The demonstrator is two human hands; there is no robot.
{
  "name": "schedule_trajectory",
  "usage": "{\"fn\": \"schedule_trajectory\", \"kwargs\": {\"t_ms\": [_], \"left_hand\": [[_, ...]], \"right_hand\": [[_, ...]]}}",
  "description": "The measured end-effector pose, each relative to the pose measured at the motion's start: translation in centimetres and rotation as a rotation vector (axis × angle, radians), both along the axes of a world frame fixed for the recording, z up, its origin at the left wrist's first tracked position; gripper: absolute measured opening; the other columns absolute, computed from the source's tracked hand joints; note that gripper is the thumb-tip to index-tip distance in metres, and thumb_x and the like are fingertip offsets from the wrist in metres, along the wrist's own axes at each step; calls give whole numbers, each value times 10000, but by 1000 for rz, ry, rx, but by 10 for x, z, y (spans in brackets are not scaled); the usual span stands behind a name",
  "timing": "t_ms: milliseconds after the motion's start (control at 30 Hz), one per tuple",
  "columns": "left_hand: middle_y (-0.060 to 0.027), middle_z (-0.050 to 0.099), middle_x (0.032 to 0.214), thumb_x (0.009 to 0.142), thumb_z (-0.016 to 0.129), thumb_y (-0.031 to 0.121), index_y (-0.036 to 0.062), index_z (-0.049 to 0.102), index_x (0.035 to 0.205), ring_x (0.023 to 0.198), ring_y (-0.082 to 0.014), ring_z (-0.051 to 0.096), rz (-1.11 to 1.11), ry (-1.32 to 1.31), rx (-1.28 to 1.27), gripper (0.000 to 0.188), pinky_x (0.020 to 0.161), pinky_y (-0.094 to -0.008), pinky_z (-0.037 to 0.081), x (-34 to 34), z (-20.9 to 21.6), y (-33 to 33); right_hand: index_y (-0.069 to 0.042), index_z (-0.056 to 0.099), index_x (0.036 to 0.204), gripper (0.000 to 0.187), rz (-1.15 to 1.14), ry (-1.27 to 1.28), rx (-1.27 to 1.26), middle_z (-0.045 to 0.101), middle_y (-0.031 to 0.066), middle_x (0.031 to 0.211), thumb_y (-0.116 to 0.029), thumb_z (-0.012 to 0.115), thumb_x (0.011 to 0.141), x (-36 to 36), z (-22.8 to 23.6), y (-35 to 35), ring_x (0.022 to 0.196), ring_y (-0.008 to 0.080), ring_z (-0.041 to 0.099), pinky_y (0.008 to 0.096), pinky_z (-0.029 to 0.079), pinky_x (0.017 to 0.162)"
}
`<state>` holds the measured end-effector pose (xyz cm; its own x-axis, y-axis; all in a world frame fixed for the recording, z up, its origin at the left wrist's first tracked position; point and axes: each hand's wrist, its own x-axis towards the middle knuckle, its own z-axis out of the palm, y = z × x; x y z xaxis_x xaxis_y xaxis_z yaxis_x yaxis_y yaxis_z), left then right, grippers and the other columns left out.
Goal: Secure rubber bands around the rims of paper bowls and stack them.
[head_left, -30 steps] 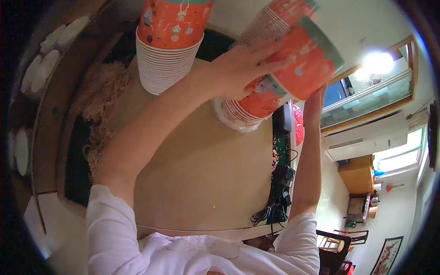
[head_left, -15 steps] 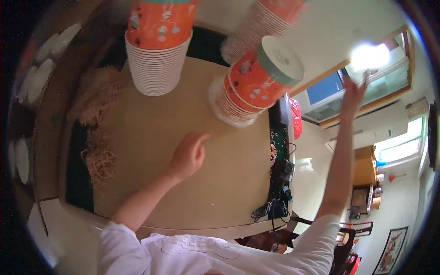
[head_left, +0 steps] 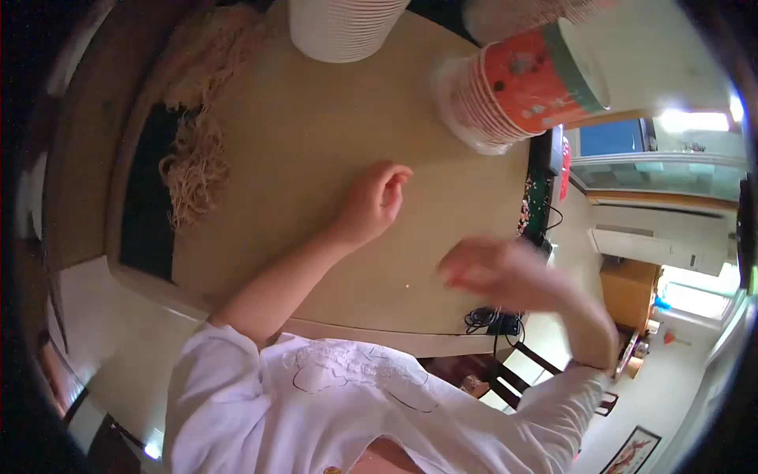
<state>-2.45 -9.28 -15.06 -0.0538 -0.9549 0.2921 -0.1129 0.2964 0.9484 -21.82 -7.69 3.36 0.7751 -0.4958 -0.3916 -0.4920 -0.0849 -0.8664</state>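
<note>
My left hand (head_left: pixel 373 204) hovers over the middle of the brown tabletop (head_left: pixel 300 158), fingers loosely curled, thumb apart from them and nothing between. Motion smears my right hand (head_left: pixel 501 272) near the table's right side, so its fingers cannot be read. Up and to the right of my left hand, a stack of paper cups or tubs (head_left: pixel 517 87) lies tilted, orange with a green-banded base, partly in clear plastic wrap. A taller white stack of cups (head_left: pixel 345 28) stands at the far edge, its upper part cut off. Neither hand touches a stack.
Tangled tan shredded fibre (head_left: pixel 197 170) lies along the table's left side. Black cables (head_left: pixel 485 318) bunch at the near right corner. Small pink and white bits (head_left: pixel 525 209) lie along the dark right border. Another wrapped stack (head_left: pixel 529 16) is at the far right. A dark chair (head_left: pixel 521 371) stands beyond the near edge.
My right arm has swung down from its raised reach at the right to low over the table. The view has shifted, with the stacks now higher in the picture. My left hand remains empty.
</note>
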Motion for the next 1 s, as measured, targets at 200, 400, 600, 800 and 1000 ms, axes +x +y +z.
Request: {"fn": "schedule_trajectory", "kwargs": {"t_ms": [200, 400, 600, 800, 1000], "left_hand": [[-115, 582, 840, 793, 563, -60, 34, 566, 945, 749, -279, 577, -59, -25, -59, 179, 656, -365, 477, -16, -2, -3], [-117, 581, 845, 795, 562, -54, 36, 565, 927, 733, -283, 575, -64, 19, -69, 160, 641, -368, 466, -14, -6, 0], [-121, 578, 849, 795, 542, -62, 33, 561, 923, 761, -291, 577, -112, 5, 14, 161, 665, -381, 468, -13, 0, 1], [-149, 579, 866, 800, 537, -29, 18, 551, 914, 796, -348, 569, -108, 5, 65, 124, 686, -411, 467, -13, -1, -2], [-188, 603, 934, 804, 562, -10, 3, 549, 986, 856, -370, 585, -44, -193, 36, 183, 745, -424, 472, -7, 6, 0]], "right_hand": [[-30, 628, 1023, 212, 77, 99, 254, 643, 109, 992, -198, 580, 904, 12, -131, 65, 896, 230, 622, 339, 504, 817], [-41, 631, 922, 90, -478, 814, -480, 663, 67, 762, -108, 594, 874, -140, -104, -32, 654, 156, 627, 281, 490, 568], [-27, 618, 939, 146, -545, 219, -549, 645, 142, 736, -163, 614, 886, -58, -110, 8, 681, 180, 654, 354, 504, 593], [-33, 612, 885, 176, -1008, -40, -440, 619, 182, 717, -205, 573, 891, 59, -151, -31, 625, 332, 609, 374, 483, 590], [3, 598, 881, 165, -1068, -125, -671, 565, 178, 658, -152, 547, 908, 71, -181, -47, 596, 177, 574, 346, 446, 548]]}}
